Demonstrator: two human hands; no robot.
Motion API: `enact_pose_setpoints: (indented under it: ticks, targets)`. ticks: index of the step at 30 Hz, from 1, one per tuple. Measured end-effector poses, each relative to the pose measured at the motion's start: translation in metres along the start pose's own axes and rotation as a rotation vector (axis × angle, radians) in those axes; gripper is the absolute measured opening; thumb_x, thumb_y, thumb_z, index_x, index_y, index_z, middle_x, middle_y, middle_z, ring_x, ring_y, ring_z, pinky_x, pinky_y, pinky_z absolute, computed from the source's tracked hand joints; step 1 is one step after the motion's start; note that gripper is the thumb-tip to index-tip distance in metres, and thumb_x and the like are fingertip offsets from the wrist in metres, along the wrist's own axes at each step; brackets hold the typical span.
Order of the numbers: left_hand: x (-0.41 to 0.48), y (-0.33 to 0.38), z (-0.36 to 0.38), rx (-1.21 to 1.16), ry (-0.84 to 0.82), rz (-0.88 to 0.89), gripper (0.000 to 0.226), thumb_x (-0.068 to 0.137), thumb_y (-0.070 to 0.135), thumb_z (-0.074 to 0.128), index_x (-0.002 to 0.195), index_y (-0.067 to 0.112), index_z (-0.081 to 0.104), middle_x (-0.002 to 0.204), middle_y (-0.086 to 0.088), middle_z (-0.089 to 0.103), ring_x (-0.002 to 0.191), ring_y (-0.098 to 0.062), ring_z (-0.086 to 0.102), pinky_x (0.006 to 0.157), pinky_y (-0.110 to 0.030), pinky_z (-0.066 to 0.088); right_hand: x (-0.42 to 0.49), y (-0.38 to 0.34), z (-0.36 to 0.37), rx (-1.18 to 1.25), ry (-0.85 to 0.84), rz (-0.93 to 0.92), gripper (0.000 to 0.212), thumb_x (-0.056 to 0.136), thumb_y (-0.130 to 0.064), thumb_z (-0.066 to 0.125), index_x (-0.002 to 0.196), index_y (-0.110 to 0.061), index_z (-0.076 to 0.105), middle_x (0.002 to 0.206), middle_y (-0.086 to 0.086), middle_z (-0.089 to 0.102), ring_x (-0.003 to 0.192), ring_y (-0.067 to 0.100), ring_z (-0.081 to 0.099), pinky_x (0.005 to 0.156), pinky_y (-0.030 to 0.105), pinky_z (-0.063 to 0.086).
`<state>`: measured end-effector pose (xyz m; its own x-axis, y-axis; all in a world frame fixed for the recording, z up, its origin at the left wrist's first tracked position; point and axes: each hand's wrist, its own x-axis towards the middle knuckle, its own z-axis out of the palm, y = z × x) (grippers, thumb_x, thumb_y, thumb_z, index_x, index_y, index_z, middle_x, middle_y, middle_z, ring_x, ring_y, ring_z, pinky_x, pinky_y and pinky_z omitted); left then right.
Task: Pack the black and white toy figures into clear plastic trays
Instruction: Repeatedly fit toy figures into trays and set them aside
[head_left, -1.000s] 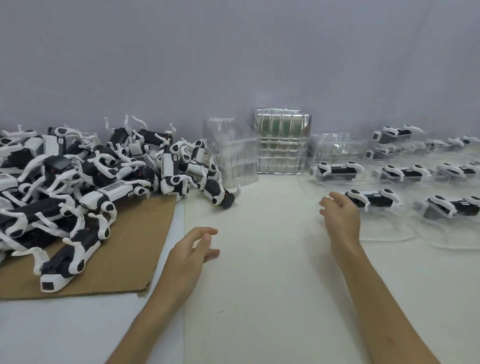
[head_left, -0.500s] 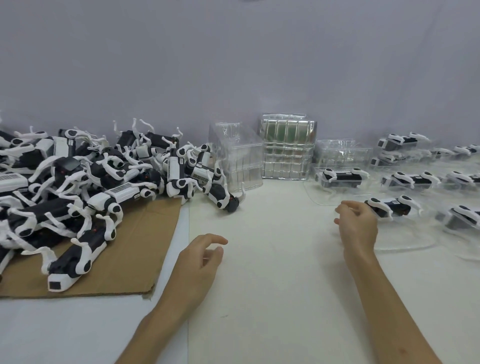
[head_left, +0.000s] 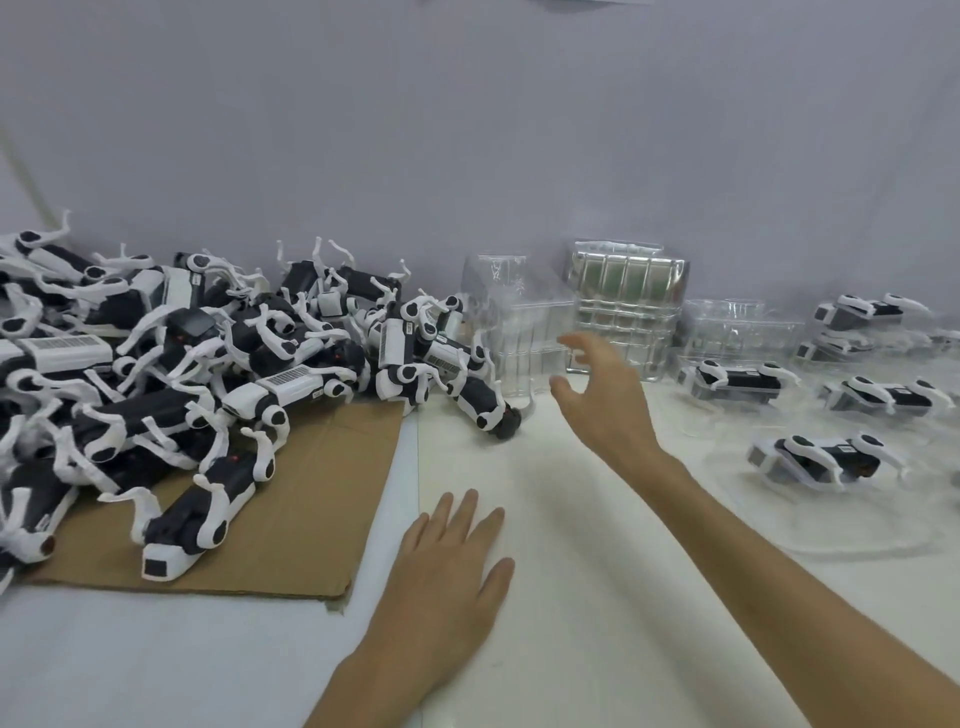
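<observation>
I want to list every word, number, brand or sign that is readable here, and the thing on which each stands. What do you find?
No text reads as words or numbers.
Striped barcode-like label on the toy figure at the far left: too small to read.
Same kind of label on the toy figure in the middle of the pile: blurred.
Same kind of label on the toy figure near the tray stack: blurred.
Tray stack, cardboard: no print visible.

Brown cardboard sheet (head_left: 322, 493) (flat) on white table (head_left: 597, 623).
</observation>
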<state>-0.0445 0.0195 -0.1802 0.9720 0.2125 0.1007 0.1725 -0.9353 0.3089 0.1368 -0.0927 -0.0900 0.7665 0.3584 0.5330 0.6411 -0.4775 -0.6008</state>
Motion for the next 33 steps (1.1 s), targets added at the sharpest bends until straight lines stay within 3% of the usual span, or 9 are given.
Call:
enact_pose_setpoints:
  ticks: [3, 6, 11, 20, 22, 25, 27, 30, 33]
  targets:
    - [0.001, 0.000, 0.000, 0.004, -0.008, -0.002, 0.055, 0.104, 0.048, 0.022, 0.156, 0.038, 0.010, 0.166, 0.010, -0.007, 0.151, -0.011, -0.013, 0.120, -0.030, -0.008, 0.048, -0.009, 0.013, -0.295, -0.074, -0.162, 0.056, 0.091, -0.013, 0.061, 0.144, -0.017, 0.044, 0.148, 0.002, 0.047, 0.134, 0.024, 0.044, 0.109, 0.041, 0.034]
    - [0.003, 0.000, 0.000, 0.023, -0.019, -0.005, 0.055, 0.104, 0.048, 0.023, 0.156, 0.038, 0.010, 0.166, 0.009, -0.008, 0.152, -0.013, -0.013, 0.120, -0.031, -0.008, 0.085, -0.006, 0.026, -0.562, -0.197, -0.181, 0.065, 0.092, -0.015, 0.059, 0.151, -0.016, 0.032, 0.155, 0.003, 0.036, 0.144, 0.025, 0.030, 0.115, 0.046, 0.025]
    - [0.008, 0.002, 0.003, 0.043, -0.051, -0.012, 0.057, 0.103, 0.048, 0.025, 0.157, 0.034, 0.010, 0.166, 0.007, -0.008, 0.152, -0.016, -0.014, 0.121, -0.035, -0.007, 0.098, 0.004, 0.041, -0.808, -0.216, -0.266, 0.036, 0.093, -0.015, 0.059, 0.128, -0.022, 0.059, 0.129, 0.005, 0.053, 0.125, 0.025, 0.046, 0.106, 0.043, 0.033]
    - [0.003, 0.001, -0.001, 0.000, -0.026, 0.009, 0.054, 0.103, 0.046, 0.029, 0.155, 0.034, 0.017, 0.167, 0.006, -0.002, 0.152, -0.014, -0.010, 0.121, -0.034, -0.005, 0.057, 0.007, 0.008, -0.456, 0.184, -0.318, 0.026, 0.085, 0.000, 0.066, 0.110, -0.005, 0.063, 0.116, 0.011, 0.063, 0.107, 0.034, 0.055, 0.090, 0.043, 0.041]
    - [0.002, 0.000, -0.005, -0.046, -0.022, 0.005, 0.051, 0.103, 0.044, 0.032, 0.153, 0.034, 0.024, 0.166, 0.008, 0.003, 0.152, -0.013, -0.006, 0.121, -0.032, -0.003, 0.038, 0.002, -0.003, -0.363, 0.240, -0.359, 0.026, 0.085, -0.001, 0.069, 0.110, -0.003, 0.062, 0.113, 0.012, 0.062, 0.105, 0.032, 0.053, 0.090, 0.037, 0.039]
    - [0.000, 0.002, -0.014, -0.265, 0.098, -0.006, 0.036, 0.102, 0.042, 0.040, 0.138, 0.035, 0.045, 0.153, 0.018, 0.035, 0.146, -0.006, 0.022, 0.119, -0.026, 0.014, 0.000, -0.003, -0.018, -0.192, 0.273, -0.342, 0.030, 0.083, -0.002, 0.074, 0.110, -0.004, 0.061, 0.109, 0.009, 0.060, 0.103, 0.021, 0.044, 0.087, 0.021, 0.029]
    - [-0.002, 0.009, -0.026, -0.591, 0.228, -0.040, 0.022, 0.100, 0.042, 0.048, 0.119, 0.037, 0.059, 0.128, 0.028, 0.056, 0.123, 0.005, 0.048, 0.106, -0.027, 0.035, -0.031, -0.005, -0.024, -0.098, 0.280, -0.333, 0.029, 0.083, -0.002, 0.074, 0.109, -0.006, 0.060, 0.105, 0.001, 0.055, 0.099, 0.012, 0.040, 0.085, 0.018, 0.028]
    - [-0.003, 0.018, -0.042, -1.104, 0.343, -0.045, 0.023, 0.087, 0.052, 0.055, 0.103, 0.040, 0.066, 0.104, 0.017, 0.070, 0.098, -0.004, 0.066, 0.083, -0.026, 0.051, -0.078, -0.008, -0.020, -0.002, 0.239, -0.345, 0.028, 0.084, -0.011, 0.069, 0.111, -0.012, 0.062, 0.107, -0.010, 0.053, 0.102, 0.009, 0.043, 0.090, 0.018, 0.035]
    - [-0.003, 0.019, -0.050, -1.296, 0.431, -0.015, 0.036, 0.075, 0.058, 0.060, 0.105, 0.039, 0.066, 0.097, 0.004, 0.071, 0.088, -0.013, 0.069, 0.073, -0.027, 0.054, -0.102, -0.014, -0.010, 0.065, 0.138, -0.339, 0.028, 0.082, -0.017, 0.069, 0.110, -0.013, 0.065, 0.110, -0.012, 0.059, 0.106, 0.010, 0.052, 0.093, 0.025, 0.042]
